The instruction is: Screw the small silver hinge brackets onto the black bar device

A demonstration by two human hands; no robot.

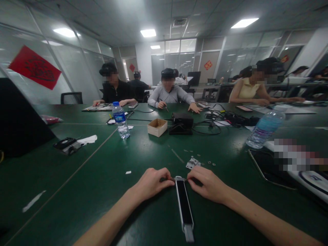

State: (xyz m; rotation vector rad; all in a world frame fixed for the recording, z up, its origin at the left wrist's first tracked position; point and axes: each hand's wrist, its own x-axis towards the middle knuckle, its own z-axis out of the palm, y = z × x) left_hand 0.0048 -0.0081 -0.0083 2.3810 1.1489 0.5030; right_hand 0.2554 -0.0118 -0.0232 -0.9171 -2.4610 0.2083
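A long, narrow black-and-silver bar (183, 201) lies lengthwise in front of me, its far end between my hands. Across that end sits a small metal fitting (179, 178). My left hand (153, 182) pinches the fitting's left side between thumb and fingers. At its right side, my right hand (207, 182) pinches in the same way; the fingertips hide the exact contact. A silver clasp-like piece (189, 233) forms the bar's near end. Just beyond my right hand lies a perforated metal bracket (192, 163), with several small rings or nuts (209, 162) scattered to its right.
Ahead stand a small open box (157, 127), a black device (180, 123) with cables, and a water bottle (121, 121). To the right are a larger bottle (266, 126) and a phone (269, 171). A black panel (20, 119) rises at left. Several people sit opposite.
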